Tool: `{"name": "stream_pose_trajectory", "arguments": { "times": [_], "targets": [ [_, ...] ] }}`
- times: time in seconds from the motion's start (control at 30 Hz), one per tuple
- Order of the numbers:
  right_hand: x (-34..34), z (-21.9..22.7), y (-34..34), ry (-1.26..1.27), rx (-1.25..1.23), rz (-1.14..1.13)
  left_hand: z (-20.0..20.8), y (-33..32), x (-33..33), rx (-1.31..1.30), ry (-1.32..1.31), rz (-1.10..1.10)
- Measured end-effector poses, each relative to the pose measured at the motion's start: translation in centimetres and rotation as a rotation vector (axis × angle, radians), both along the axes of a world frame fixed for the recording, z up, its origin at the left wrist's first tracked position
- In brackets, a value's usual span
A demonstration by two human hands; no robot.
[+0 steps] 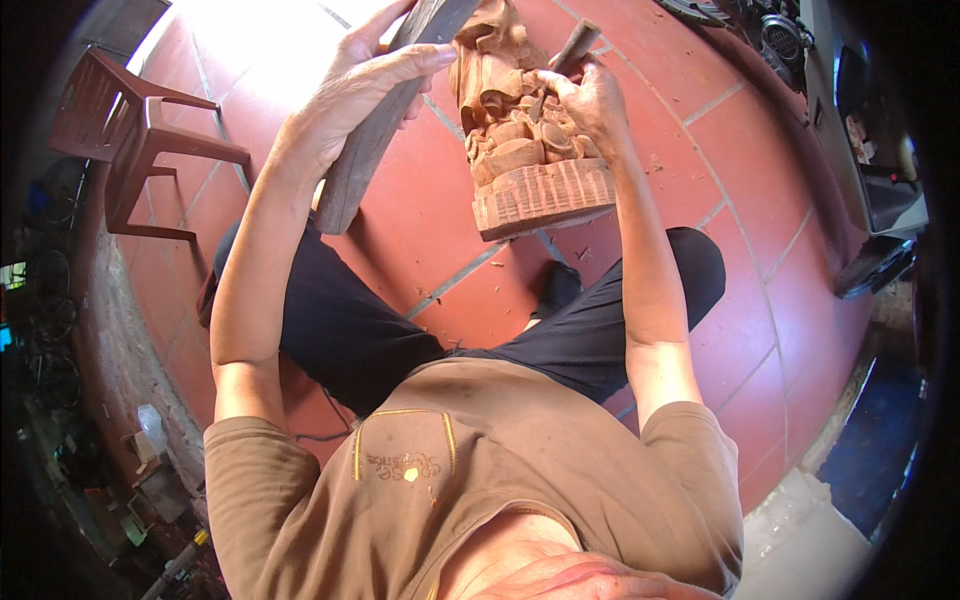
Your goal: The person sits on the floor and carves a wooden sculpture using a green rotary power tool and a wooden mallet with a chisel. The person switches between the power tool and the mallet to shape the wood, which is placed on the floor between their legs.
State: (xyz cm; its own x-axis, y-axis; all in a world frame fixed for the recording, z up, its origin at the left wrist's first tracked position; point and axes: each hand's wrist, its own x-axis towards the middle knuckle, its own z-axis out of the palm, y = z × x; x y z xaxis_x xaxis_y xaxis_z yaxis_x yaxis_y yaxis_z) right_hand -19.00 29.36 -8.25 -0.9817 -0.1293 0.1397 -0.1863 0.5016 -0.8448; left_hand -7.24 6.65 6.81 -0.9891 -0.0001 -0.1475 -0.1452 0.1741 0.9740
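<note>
A brown wood carving [505, 150], with draped folds above and rounded shapes above a ridged base, stands in front of me. My right hand [597, 100] is closed round a chisel [578, 45] at the carving's right side. The chisel's handle sticks up past my fingers, and its blade points down at the carved shapes. My left hand [375, 75] grips a long, dark grey wooden bar [365, 155], thumb across its face. This bar slants beside the carving, left of it; its upper end leaves the picture.
Wood chips lie scattered on the red tiled floor [465, 300]. A brown plastic chair [150, 135] stands at the left. Along the right edge is a motorbike [880, 190]. Clutter [150, 470] lines the lower left, and my bent knees flank the carving.
</note>
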Motion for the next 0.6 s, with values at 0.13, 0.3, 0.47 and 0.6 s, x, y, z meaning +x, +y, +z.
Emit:
{"name": "stream_pose_trajectory", "arguments": {
  "times": [0.13,0.3,0.47,0.6],
  "targets": [
    [-0.1,-0.7,0.1,-0.054,-0.159,0.023,-0.1,-0.3,0.3,0.002,0.042,-0.045],
    [0.1,-1.1,0.0,0.050,-0.098,0.035,-0.2,-0.1,0.5,0.039,0.046,-0.045],
    [1.4,-0.2,-1.0,0.114,0.041,0.023,-1.4,-0.6,-0.1,0.054,0.044,-0.083],
    [2.6,0.4,-1.3,0.288,0.092,0.079,-1.4,-0.4,-0.2,-0.056,0.138,-0.116]
  ]
}}
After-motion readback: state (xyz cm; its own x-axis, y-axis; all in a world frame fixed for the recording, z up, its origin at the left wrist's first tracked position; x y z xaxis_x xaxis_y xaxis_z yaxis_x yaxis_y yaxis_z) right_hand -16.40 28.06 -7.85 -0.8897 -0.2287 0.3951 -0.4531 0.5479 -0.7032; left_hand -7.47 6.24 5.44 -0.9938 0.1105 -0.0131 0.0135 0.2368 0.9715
